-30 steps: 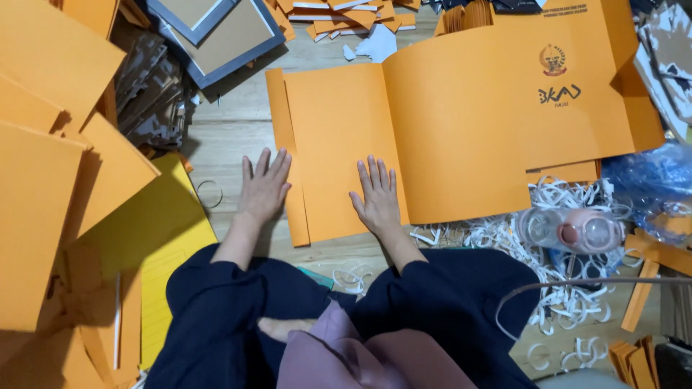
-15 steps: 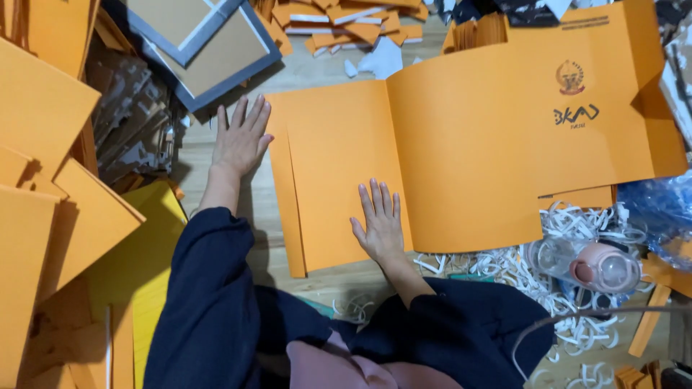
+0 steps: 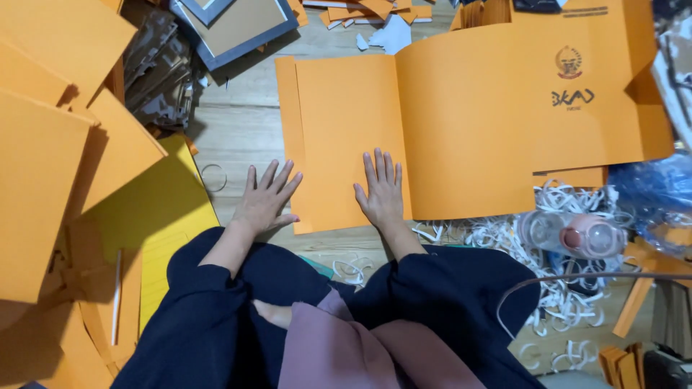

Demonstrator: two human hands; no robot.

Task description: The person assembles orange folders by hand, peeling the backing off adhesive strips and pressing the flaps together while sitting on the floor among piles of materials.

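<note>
Wooden floor; hands flat on smooth orange card.

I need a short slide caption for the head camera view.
Both hands, left hand and right hand, lie flat on an orange card sheet on the wooden floor.

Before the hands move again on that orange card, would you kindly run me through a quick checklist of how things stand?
1. Right hand flat on the orange card sheet: ok.
2. Left hand at the sheet's left flap, fingers spread: ok.
3. Sheet lying flat on the wooden floor: ok.
4. Sheet's surface free of scraps: ok.
5. White paper strips against the sheet's lower edge: not ok.
6. Flap crease fully pressed: cannot tell.
</note>
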